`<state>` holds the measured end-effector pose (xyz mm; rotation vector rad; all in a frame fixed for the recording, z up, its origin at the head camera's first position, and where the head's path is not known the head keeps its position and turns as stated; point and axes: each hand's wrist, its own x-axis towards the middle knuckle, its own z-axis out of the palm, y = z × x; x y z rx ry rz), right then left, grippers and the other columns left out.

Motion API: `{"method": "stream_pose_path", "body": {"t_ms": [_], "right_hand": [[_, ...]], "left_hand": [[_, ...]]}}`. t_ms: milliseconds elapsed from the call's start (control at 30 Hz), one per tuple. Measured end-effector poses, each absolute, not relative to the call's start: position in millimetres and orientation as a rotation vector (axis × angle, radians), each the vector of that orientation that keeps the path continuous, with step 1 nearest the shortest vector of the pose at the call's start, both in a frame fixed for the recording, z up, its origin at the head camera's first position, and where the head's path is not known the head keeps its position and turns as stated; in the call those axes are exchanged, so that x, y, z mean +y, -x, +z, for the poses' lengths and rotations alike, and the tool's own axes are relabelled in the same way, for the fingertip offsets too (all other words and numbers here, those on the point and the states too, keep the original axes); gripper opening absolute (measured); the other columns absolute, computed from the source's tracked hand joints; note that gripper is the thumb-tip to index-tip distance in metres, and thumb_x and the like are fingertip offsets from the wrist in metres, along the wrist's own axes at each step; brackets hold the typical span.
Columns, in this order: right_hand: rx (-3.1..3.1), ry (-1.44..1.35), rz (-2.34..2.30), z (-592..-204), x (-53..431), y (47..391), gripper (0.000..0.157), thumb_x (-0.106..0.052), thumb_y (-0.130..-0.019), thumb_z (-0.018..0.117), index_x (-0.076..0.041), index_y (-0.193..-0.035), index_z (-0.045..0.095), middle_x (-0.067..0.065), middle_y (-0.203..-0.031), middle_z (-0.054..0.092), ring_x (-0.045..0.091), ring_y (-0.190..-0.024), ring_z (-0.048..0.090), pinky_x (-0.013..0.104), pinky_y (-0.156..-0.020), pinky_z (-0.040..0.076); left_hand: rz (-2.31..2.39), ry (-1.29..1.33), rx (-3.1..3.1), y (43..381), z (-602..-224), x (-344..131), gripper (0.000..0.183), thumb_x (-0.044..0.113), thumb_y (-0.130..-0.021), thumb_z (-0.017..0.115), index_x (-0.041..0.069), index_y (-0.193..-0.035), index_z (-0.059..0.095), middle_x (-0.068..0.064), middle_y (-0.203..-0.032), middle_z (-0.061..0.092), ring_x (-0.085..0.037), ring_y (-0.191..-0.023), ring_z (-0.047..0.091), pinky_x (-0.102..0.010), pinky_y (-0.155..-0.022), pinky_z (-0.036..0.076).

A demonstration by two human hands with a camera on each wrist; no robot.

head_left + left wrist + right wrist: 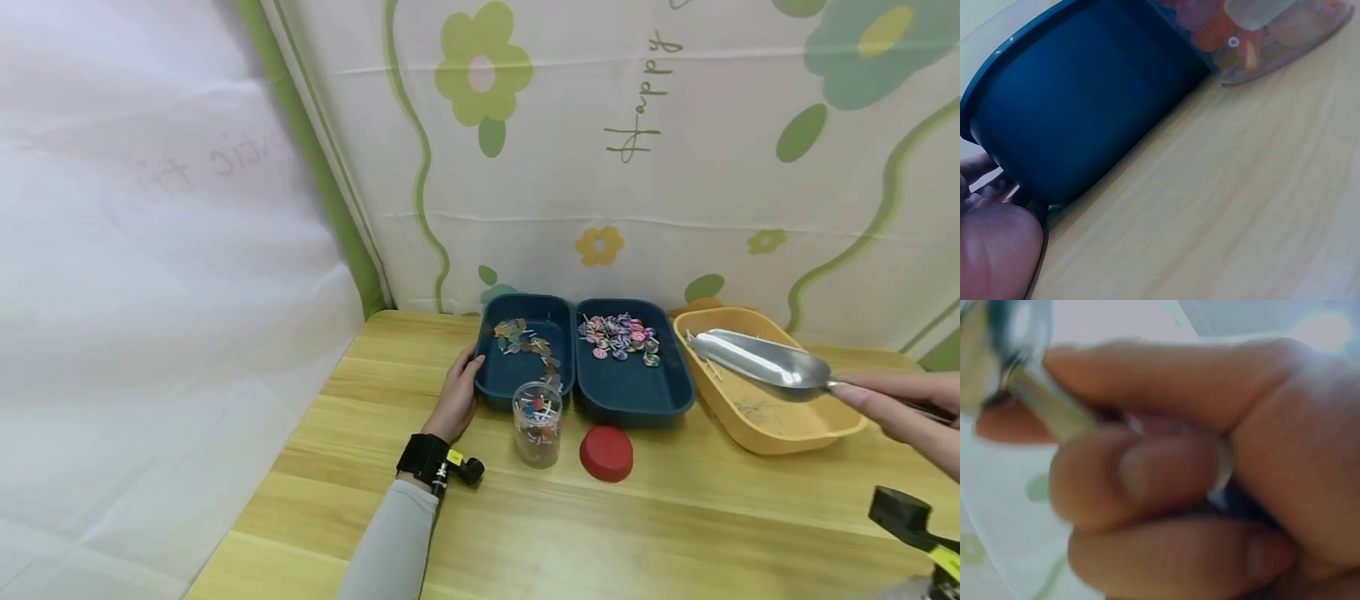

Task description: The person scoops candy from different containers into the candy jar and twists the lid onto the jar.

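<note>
At the left dark blue bin (pixel 525 390), my left hand (pixel 452 396) holds the left side, the thumb at the rim and the fingers along the outer wall. Small candy-like pieces (pixel 512 333) in mixed colours lie inside that bin. My right hand (pixel 911 408) grips the handle of a metal scoop (pixel 765 362), raised over the yellow bin (pixel 765 437); its bowl shows nothing heaped in it. In the right wrist view, curled fingers (pixel 1141 475) wrap the handle. A clear jar (pixel 537 446) partly filled with colourful pieces stands uncovered before the left bin.
A second dark blue bin (pixel 630 400) holds swirl lollipop-like pieces (pixel 622 333). Near the jar lies a red lid (pixel 606 454). White bits lie in the yellow bin. The wooden table (pixel 525 542) meets a printed curtain (pixel 540 183) behind and at left.
</note>
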<state>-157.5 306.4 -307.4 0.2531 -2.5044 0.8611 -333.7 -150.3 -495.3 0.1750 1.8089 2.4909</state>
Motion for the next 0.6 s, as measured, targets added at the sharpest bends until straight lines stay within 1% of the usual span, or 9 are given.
{"method": "stream_pose_path", "body": {"t_ms": [67, 133, 200, 267, 300, 367, 400, 500, 600], "right_hand": [[-2.46, -0.172, 0.922, -312, 314, 157, 0.061, -0.004, -0.1, 0.063, -0.065, -0.099, 0.056, -0.024, -0.053, 0.05, 0.009, -0.038, 0.032, 0.025, -0.038, 0.026], [-2.463, -0.112, 0.906, -315, 319, 159, 0.055, -0.006, -0.1, 0.064, -0.06, -0.097, 0.059, -0.032, -0.062, 0.056, 0.003, -0.042, 0.04, 0.019, -0.04, 0.031], [-2.493, -0.101, 0.86, -317, 324, 164, 0.038, -0.008, -0.1, 0.064, -0.045, -0.098, 0.071, -0.029, -0.06, 0.054, 0.004, -0.044, 0.042, 0.019, -0.041, 0.032], [-2.57, -0.078, 0.791, -318, 326, 171, 0.017, -0.013, -0.101, 0.064, -0.02, -0.104, 0.079, -0.017, -0.056, 0.053, 0.005, -0.046, 0.042, 0.022, -0.041, 0.031], [-2.615, -0.083, 0.76, -319, 328, 176, 0.018, -0.014, -0.102, 0.064, -0.005, -0.105, 0.079, -0.013, -0.057, 0.053, 0.006, -0.046, 0.041, 0.023, -0.041, 0.031], [-2.721, -0.107, 0.694, -320, 332, 186, 0.035, -0.019, -0.103, 0.063, 0.014, -0.109, 0.072, -0.003, -0.054, 0.047, 0.012, -0.047, 0.035, 0.028, -0.043, 0.027], [-2.783, -0.12, 0.658, -321, 335, 192, 0.04, -0.021, -0.104, 0.062, 0.017, -0.112, 0.07, -0.002, -0.055, 0.047, 0.013, -0.048, 0.035, 0.029, -0.044, 0.026], [-2.962, -0.152, 0.607, -321, 346, 209, 0.047, -0.027, -0.104, 0.06, 0.018, -0.115, 0.067, 0.006, -0.065, 0.06, 0.017, -0.057, 0.048, 0.03, -0.049, 0.037], [-3.109, -0.179, 0.575, -327, 356, 226, 0.051, -0.029, -0.107, 0.054, 0.02, -0.117, 0.064, 0.018, -0.078, 0.067, 0.024, -0.065, 0.059, 0.037, -0.054, 0.047]], "left_hand": [[2.497, -0.174, 1.804, 334, -495, -152, 0.05, 0.018, -0.113, 0.039, 0.003, -0.159, 0.031, -0.019, -0.164, 0.029, -0.031, -0.15, 0.03, -0.048, -0.123, 0.026], [2.496, -0.179, 1.803, 333, -496, -153, 0.05, 0.018, -0.113, 0.038, 0.002, -0.16, 0.03, -0.019, -0.164, 0.028, -0.031, -0.151, 0.03, -0.048, -0.123, 0.026], [2.496, -0.181, 1.803, 333, -497, -154, 0.05, 0.019, -0.113, 0.038, 0.003, -0.16, 0.03, -0.018, -0.164, 0.028, -0.031, -0.151, 0.03, -0.047, -0.123, 0.026], [2.496, -0.183, 1.795, 331, -498, -155, 0.049, 0.019, -0.113, 0.038, 0.004, -0.16, 0.03, -0.018, -0.165, 0.027, -0.031, -0.151, 0.029, -0.047, -0.123, 0.026], [2.497, -0.183, 1.792, 331, -498, -156, 0.049, 0.019, -0.113, 0.038, 0.005, -0.16, 0.031, -0.018, -0.165, 0.027, -0.03, -0.151, 0.029, -0.047, -0.123, 0.026], [2.498, -0.185, 1.788, 331, -499, -156, 0.05, 0.019, -0.113, 0.038, 0.005, -0.16, 0.031, -0.018, -0.165, 0.026, -0.03, -0.151, 0.028, -0.047, -0.123, 0.026], [2.5, -0.189, 1.786, 331, -499, -156, 0.05, 0.019, -0.113, 0.038, 0.005, -0.16, 0.03, -0.018, -0.166, 0.026, -0.03, -0.151, 0.028, -0.047, -0.123, 0.025], [2.501, -0.198, 1.786, 331, -500, -157, 0.05, 0.019, -0.113, 0.039, 0.005, -0.16, 0.03, -0.017, -0.166, 0.025, -0.03, -0.152, 0.027, -0.047, -0.124, 0.025], [2.5, -0.198, 1.787, 331, -499, -156, 0.05, 0.02, -0.113, 0.039, 0.005, -0.16, 0.03, -0.017, -0.166, 0.024, -0.029, -0.152, 0.027, -0.047, -0.124, 0.024]]}}
